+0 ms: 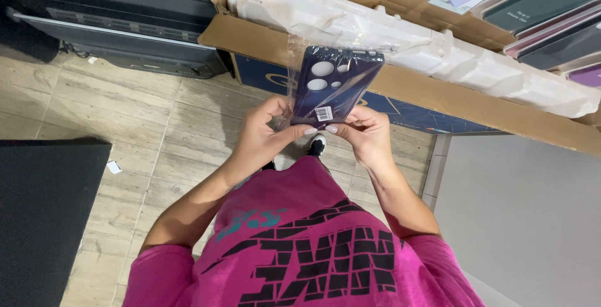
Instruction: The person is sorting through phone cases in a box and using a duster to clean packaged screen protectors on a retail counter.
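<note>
1. Open cardboard box [438, 97] with white foam sits just behind the hands.
2. Left hand [266, 133] is closed on the case's lower edge.
3. Right hand [366, 133] pinches it likewise.
4. Dark purple phone case [335, 84], in a clear sleeve, is held above the floor.

Dark purple phone case [332, 88] with round and oval camera cut-outs, sealed in a clear plastic sleeve [300, 50] bearing a small white barcode sticker; held tilted above the floor, lower edge pinched between both thumbs; sleeve apparently unopened.
</note>
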